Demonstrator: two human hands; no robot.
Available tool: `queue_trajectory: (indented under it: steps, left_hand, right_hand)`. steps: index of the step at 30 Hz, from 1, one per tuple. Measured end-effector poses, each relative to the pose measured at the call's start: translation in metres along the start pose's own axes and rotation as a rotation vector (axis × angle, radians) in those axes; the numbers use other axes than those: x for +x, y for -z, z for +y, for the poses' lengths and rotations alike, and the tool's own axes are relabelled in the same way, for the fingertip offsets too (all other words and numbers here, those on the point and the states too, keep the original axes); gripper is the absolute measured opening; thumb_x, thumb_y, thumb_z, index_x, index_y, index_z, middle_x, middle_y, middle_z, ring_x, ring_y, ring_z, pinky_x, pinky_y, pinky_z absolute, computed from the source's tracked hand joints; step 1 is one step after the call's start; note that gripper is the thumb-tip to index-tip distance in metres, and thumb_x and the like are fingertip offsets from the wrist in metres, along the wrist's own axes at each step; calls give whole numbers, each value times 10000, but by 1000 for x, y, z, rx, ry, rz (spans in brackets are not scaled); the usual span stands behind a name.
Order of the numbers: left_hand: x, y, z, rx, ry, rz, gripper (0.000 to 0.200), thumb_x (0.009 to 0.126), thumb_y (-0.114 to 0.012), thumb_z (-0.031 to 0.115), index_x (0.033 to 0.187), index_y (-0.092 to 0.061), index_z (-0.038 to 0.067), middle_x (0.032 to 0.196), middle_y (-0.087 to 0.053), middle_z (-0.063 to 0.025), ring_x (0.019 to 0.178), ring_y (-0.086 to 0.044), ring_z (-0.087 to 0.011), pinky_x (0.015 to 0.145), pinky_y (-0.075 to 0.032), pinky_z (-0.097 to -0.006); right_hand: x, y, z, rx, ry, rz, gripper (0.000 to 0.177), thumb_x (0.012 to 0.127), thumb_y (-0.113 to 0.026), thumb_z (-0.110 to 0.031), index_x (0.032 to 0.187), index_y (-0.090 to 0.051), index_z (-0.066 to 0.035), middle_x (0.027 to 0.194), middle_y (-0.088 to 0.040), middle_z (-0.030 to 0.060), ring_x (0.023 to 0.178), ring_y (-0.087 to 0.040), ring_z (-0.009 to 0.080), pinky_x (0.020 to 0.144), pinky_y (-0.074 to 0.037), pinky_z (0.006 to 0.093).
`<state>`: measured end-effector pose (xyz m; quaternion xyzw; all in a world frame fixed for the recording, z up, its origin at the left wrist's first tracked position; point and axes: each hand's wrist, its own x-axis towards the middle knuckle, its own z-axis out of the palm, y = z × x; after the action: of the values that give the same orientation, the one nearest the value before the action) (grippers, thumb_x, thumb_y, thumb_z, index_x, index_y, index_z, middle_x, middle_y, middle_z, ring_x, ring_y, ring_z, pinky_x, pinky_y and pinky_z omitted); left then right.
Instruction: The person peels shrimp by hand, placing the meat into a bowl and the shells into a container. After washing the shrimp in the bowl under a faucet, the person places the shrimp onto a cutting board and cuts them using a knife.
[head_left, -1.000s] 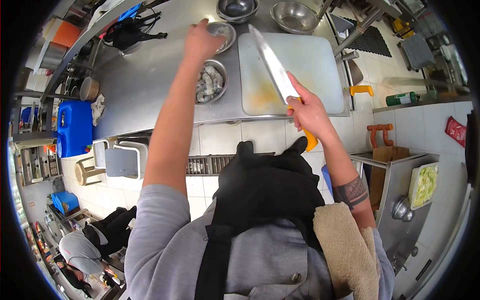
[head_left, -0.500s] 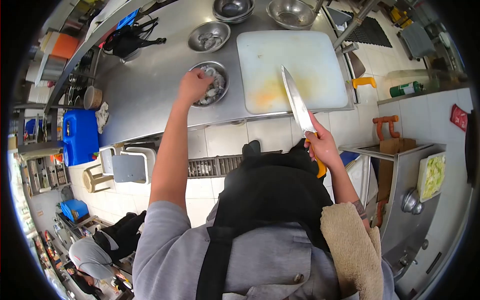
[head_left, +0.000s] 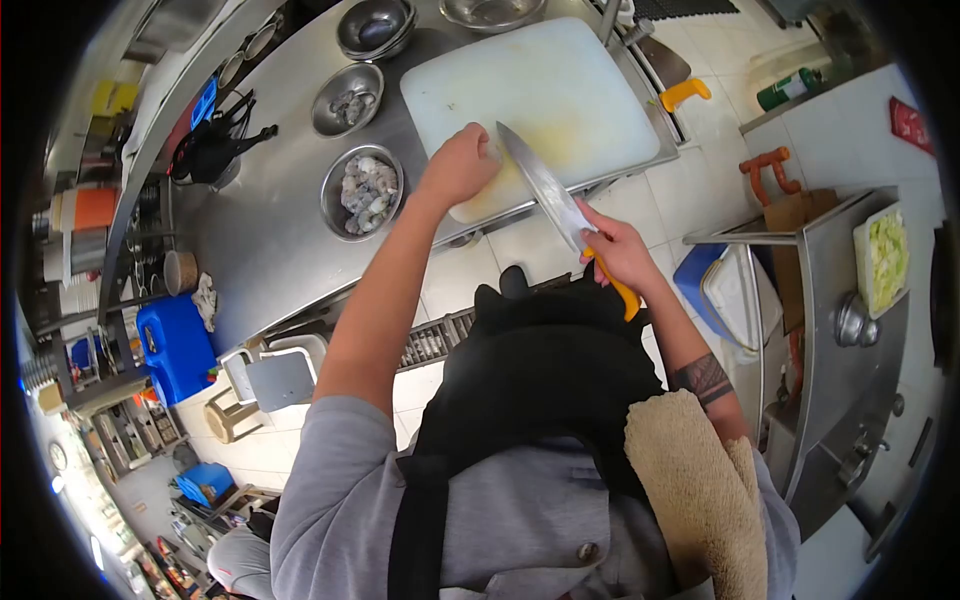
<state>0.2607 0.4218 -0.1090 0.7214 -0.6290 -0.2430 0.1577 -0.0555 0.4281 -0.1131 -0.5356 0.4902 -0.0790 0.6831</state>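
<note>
My right hand (head_left: 615,250) is wrapped round the orange handle of a large kitchen knife (head_left: 545,190). Its blade points away from me over the near edge of the white cutting board (head_left: 520,85). Above the board's left side is my left hand (head_left: 460,168), fingers curled together; whatever they may hold is hidden. Left of that hand sits a steel bowl (head_left: 329,185) of greyish, raw-looking shrimp (head_left: 368,190). Behind it, a second steel bowl (head_left: 320,105) has a smaller amount of similar grey pieces (head_left: 350,106). Yellowish stains mark the board.
Stacked steel bowls (head_left: 375,28) and a wide steel bowl (head_left: 490,10) stand at the back of the steel table (head_left: 260,240). A black strapped item (head_left: 205,150) and a blue jerrycan (head_left: 178,350) are left. Another person (head_left: 240,562) is partly visible lower left.
My left hand has left the shrimp bowl and moved right, over the board. The knife stays in my right hand, its blade now tilted further left. The view has turned and shifted.
</note>
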Motion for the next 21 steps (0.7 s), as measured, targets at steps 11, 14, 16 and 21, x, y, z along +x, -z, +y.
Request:
queue_trajectory:
  steps: [11, 14, 16, 21]
  left_hand:
    - [-27, -15, -7, -92, -147, 234, 272, 829, -691, 37, 1097, -731, 17, 1109, -733, -173, 937, -742, -332, 867, -580, -425]
    - [-25, -13, -11, -102, -165, 187, 295, 835, -681, 37, 1125, -733, 24, 1115, -734, -167, 951, -740, -327, 881, -580, -418]
    - [-25, -14, -13, -85, -141, 160, 316, 870, -695, 76, 1183, -727, 50, 1150, -719, -131, 954, -718, -283, 888, -568, -386]
    - [-26, -17, -10, -40, -71, 143, 348, 877, -720, 116, 1221, -744, 79, 1106, -727, -136, 941, -718, -284, 884, -561, -378]
  right_hand:
    - [56, 26, -22, -142, 57, -112, 524, 1047, -547, -190, 1561, -506, -285, 771, -654, 83, 443, -539, 118, 437, -481, 305]
    - [57, 37, -22, -173, 58, -142, 529, 1044, -553, -184, 1560, -506, -287, 773, -652, 81, 438, -516, 114, 446, -483, 304]
    - [51, 45, -25, -191, 48, -183, 529, 1045, -553, -174, 1558, -509, -292, 766, -644, 72, 434, -490, 109, 456, -482, 296]
    - [24, 52, -6, -172, -17, -193, 527, 1048, -548, -167, 1556, -511, -303, 753, -634, 64, 437, -478, 96, 461, -477, 276]
